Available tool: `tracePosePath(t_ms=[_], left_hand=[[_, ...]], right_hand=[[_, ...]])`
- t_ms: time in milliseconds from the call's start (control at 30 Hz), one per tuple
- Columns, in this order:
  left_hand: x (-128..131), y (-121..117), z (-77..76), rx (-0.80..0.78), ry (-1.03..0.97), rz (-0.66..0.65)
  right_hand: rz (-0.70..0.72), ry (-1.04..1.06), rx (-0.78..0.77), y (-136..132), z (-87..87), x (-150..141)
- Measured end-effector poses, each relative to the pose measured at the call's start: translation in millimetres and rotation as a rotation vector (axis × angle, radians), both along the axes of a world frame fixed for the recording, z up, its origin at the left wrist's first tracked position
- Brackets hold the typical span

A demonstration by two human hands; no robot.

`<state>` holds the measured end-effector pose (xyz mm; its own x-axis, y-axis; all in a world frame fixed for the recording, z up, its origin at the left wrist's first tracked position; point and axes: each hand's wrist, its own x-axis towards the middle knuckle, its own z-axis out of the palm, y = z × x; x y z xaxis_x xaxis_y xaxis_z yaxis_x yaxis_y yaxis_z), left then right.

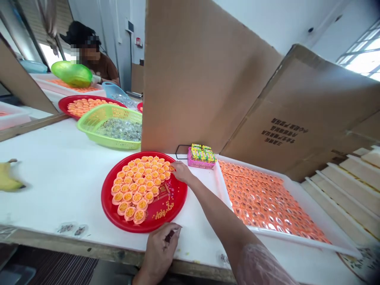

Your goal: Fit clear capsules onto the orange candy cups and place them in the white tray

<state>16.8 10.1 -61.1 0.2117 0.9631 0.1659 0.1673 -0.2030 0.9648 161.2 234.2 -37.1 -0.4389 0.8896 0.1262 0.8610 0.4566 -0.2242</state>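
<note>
A round red tray (175,202) lies on the white table, its left and upper parts covered with small orange round cups (133,186) with yellow-orange centres. My right hand (181,173) reaches over the tray's right rim, fingers pinched at an orange cup on the edge of the group. Below the tray, at the table's front edge, my left hand (162,247) is closed, thumb and fingers together. Whatever it may hold is hidden. To the right, a white tray (291,186) holds rows of orange pieces with clear, shiny tops.
A pink basket (202,163) of small yellow-green packets stands behind the tray, against cardboard panels (202,79). At left are a green basket (109,143) of clear pieces, another red tray (63,103) and a banana (10,180). A person (108,69) sits beyond, beside a green bowl (73,73).
</note>
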Motion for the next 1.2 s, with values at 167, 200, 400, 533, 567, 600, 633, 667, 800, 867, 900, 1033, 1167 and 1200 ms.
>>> tracePosePath(t_ms=[167, 200, 400, 533, 567, 600, 633, 667, 800, 867, 900, 1033, 1167, 1200], left_hand=[[1, 0, 2.8, -0.006, -0.034, -0.012], [2, 0, 2.0, -0.01, -0.04, -0.008], [-13, 11, 2.9, -0.08, -0.101, 0.213], [-37, 40, 20.0, -0.142, -0.13, 0.391], [-41, 48, 24.4, -0.213, -0.194, 0.353], [-44, 54, 28.3, -0.294, -0.29, 0.286], [-46, 59, 31.3, -0.377, -0.388, 0.197], [-47, 63, 33.3, -0.449, -0.483, 0.115], [-44, 65, 32.2, -0.549, -0.662, 0.043], [-43, 64, 29.0, -0.525, -0.664, 0.098], [-43, 63, 27.6, -0.509, -0.656, 0.121], [-46, 67, 26.0, -0.439, -0.593, 0.221], [-48, 68, 27.7, -0.399, -0.6, 0.242], [-48, 68, 27.6, -0.406, -0.616, 0.235]], right_hand=[[-0.053, -0.017, 0.039, -16, 2.7, 5], [-0.07, -0.016, 0.049, -23, 4.3, 8], [0.105, 0.243, 0.163, -83, 13.4, 9], [0.234, 0.472, 0.128, -120, 17.5, -6], [0.246, 0.509, 0.101, -127, 17.8, -10], [0.256, 0.541, 0.077, -132, 17.3, -14], [0.265, 0.569, 0.061, -136, 16.0, -18], [0.272, 0.594, 0.056, -139, 13.7, -21], [0.23, 0.622, 0.16, -146, -2.1, -29], [0.196, 0.59, 0.223, -150, -9.9, -30], [0.188, 0.575, 0.25, -151, -12.8, -30], [0.207, 0.536, 0.284, -159, -15.7, -30], [0.108, 0.563, 0.258, -161, -8.6, -34], [0.084, 0.561, 0.264, -161, -6.9, -35]])
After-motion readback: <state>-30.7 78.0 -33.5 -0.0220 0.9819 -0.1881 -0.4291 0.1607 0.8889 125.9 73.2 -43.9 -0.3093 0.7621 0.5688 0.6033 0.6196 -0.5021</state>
